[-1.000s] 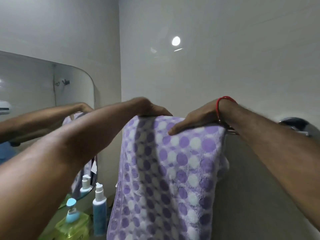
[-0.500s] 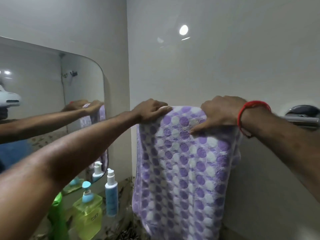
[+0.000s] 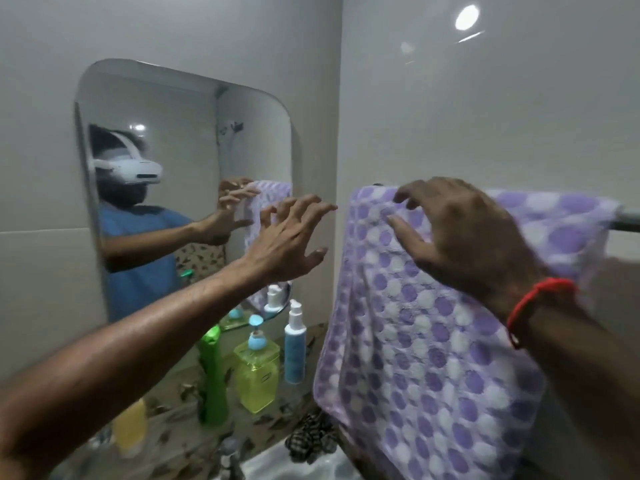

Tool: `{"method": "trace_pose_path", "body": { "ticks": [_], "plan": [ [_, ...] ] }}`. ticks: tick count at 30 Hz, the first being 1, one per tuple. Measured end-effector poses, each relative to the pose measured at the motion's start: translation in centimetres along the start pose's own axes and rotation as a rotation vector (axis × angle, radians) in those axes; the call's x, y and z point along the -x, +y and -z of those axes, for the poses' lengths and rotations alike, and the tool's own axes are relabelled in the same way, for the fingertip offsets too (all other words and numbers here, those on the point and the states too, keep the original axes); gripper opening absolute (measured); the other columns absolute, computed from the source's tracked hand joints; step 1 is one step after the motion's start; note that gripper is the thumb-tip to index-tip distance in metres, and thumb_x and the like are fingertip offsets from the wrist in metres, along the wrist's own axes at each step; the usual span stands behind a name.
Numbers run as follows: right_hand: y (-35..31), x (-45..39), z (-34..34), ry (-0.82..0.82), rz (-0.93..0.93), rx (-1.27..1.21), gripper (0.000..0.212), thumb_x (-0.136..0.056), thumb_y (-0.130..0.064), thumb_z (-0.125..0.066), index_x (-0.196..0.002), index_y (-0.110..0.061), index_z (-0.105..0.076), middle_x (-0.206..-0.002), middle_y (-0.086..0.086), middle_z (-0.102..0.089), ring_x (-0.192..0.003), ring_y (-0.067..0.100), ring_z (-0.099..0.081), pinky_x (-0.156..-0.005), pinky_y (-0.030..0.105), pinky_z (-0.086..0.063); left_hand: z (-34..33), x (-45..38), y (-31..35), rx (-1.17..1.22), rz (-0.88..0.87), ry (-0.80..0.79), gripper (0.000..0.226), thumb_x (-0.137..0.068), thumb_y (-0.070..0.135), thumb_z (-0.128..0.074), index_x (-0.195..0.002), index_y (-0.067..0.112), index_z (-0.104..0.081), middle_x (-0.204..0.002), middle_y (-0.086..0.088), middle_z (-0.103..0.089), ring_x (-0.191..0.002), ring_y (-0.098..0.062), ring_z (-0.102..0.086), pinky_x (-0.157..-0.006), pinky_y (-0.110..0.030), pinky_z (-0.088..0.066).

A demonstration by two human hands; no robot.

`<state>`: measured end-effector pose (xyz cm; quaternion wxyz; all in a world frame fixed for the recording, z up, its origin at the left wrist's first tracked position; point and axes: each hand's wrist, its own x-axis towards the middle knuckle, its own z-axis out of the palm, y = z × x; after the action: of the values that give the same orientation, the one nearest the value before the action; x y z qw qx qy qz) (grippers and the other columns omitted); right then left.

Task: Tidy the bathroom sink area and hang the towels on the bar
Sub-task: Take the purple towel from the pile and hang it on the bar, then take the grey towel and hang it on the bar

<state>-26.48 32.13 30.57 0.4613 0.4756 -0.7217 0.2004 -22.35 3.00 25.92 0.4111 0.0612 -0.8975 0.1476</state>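
Note:
A purple towel with white and violet dots (image 3: 426, 341) hangs over the chrome bar (image 3: 627, 221) on the right wall and drapes down toward the sink. My left hand (image 3: 287, 240) is in the air left of the towel, fingers spread, holding nothing. My right hand (image 3: 460, 237), with a red thread at the wrist, hovers just in front of the towel's top fold, fingers spread; whether the fingertips touch the cloth is unclear. A dark checked cloth (image 3: 311, 438) lies bunched by the sink (image 3: 294, 462) below the towel.
On the patterned counter stand a green bottle (image 3: 213, 375), a yellow-green pump bottle (image 3: 258, 372), a blue-and-white pump bottle (image 3: 295, 344) and a yellow bottle (image 3: 130, 427). A rounded mirror (image 3: 180, 140) hangs on the left wall. A tap (image 3: 230, 455) rises at the sink.
Both hands have let go of the towel's top edge and opened; the left has pulled away to the left. The view has swung left and down, showing the mirror and counter.

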Motion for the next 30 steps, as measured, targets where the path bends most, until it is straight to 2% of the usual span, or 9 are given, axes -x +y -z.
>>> {"method": "trace_pose_path", "body": {
  "ticks": [3,6,9,14,20,23,27,29,30],
  "plan": [
    [-3.9,0.0,-4.5,0.023,0.043,-0.164,0.028,-0.092,-0.040,-0.056,-0.115,-0.025,-0.062,-0.104,-0.003,-0.069,-0.097,0.024,-0.065,-0.077,0.036,-0.051,2.3,4.3,-0.8,-0.147,0.093,0.018,0.071,-0.082,0.057,-0.057,-0.148,0.040,-0.034,-0.156,-0.001,-0.034,-0.139,-0.030,-0.033,-0.103,-0.052,-0.023],
    [-7.2,0.1,-9.1,0.030,0.093,-0.297,0.035,-0.091,-0.035,-0.059,-0.124,-0.023,-0.059,-0.112,0.000,-0.066,-0.097,0.025,-0.065,-0.074,0.036,-0.052,4.8,8.8,-1.7,-0.223,0.216,0.025,0.066,-0.085,0.055,-0.057,-0.146,0.039,-0.039,-0.159,-0.003,-0.031,-0.140,-0.030,-0.032,-0.103,-0.051,-0.021],
    [-10.7,0.2,-12.6,-0.001,0.137,-0.443,0.045,-0.090,-0.030,-0.057,-0.133,-0.019,-0.051,-0.124,0.004,-0.060,-0.107,0.028,-0.061,-0.083,0.040,-0.052,7.5,13.8,-2.6,-0.327,0.344,0.008,0.063,-0.085,0.053,-0.056,-0.145,0.039,-0.040,-0.160,-0.003,-0.030,-0.140,-0.030,-0.031,-0.102,-0.052,-0.029],
    [-17.2,-0.1,-16.3,-0.020,0.229,-0.703,0.063,-0.083,-0.021,-0.059,-0.142,-0.011,-0.042,-0.136,0.012,-0.052,-0.129,0.031,-0.049,-0.111,0.040,-0.041,12.1,21.0,-4.4,-0.501,0.536,-0.069,0.068,-0.087,0.056,-0.051,-0.151,0.038,-0.033,-0.162,-0.003,-0.025,-0.140,-0.029,-0.031,-0.105,-0.048,-0.029],
    [-27.4,0.7,-18.9,-0.051,0.319,-0.955,0.066,-0.085,-0.017,-0.062,-0.145,-0.004,-0.040,-0.145,0.020,-0.043,-0.139,0.036,-0.038,-0.119,0.046,-0.032,17.5,30.9,-6.6,-0.740,0.797,-0.093,0.072,-0.084,0.061,-0.053,-0.149,0.036,-0.035,-0.161,-0.006,-0.024,-0.139,-0.030,-0.032,-0.105,-0.049,-0.029],
    [-33.3,1.7,-19.2,-0.145,0.384,-1.045,0.066,-0.086,-0.019,-0.062,-0.146,-0.007,-0.038,-0.144,0.019,-0.042,-0.138,0.036,-0.038,-0.118,0.044,-0.032,20.3,37.1,-7.6,-0.763,1.018,-0.150,0.071,-0.083,0.062,-0.053,-0.147,0.039,-0.034,-0.160,-0.004,-0.024,-0.137,-0.032,-0.033,-0.106,-0.056,-0.033],
    [-41.5,3.1,-19.8,-0.278,0.477,-1.123,0.069,-0.087,-0.024,-0.062,-0.149,-0.008,-0.034,-0.142,0.018,-0.042,-0.136,0.034,-0.038,-0.117,0.039,-0.031,24.0,45.1,-10.2,-0.721,1.377,-0.173,0.067,-0.086,0.062,-0.052,-0.145,0.037,-0.030,-0.158,-0.005,-0.021,-0.139,-0.036,-0.031,-0.106,-0.061,-0.031],
    [-45.7,3.8,-20.1,-0.349,0.521,-1.158,0.070,-0.086,-0.024,-0.062,-0.149,-0.008,-0.034,-0.142,0.017,-0.042,-0.135,0.033,-0.039,-0.116,0.036,-0.031,25.7,48.5,-12.0,-0.671,1.572,-0.091,0.069,-0.088,0.057,-0.059,-0.146,0.032,-0.031,-0.158,-0.006,-0.021,-0.141,-0.037,-0.029,-0.112,-0.058,-0.028],
    [-48.0,4.1,-20.3,-0.390,0.532,-1.185,0.070,-0.086,-0.024,-0.061,-0.148,-0.008,-0.035,-0.141,0.016,-0.043,-0.135,0.032,-0.040,-0.116,0.035,-0.031,26.5,50.3,-13.1,-0.616,1.681,0.023,0.071,-0.088,0.053,-0.063,-0.147,0.028,-0.032,-0.158,-0.008,-0.021,-0.142,-0.037,-0.028,-0.115,-0.055,-0.028]
  ]
}}
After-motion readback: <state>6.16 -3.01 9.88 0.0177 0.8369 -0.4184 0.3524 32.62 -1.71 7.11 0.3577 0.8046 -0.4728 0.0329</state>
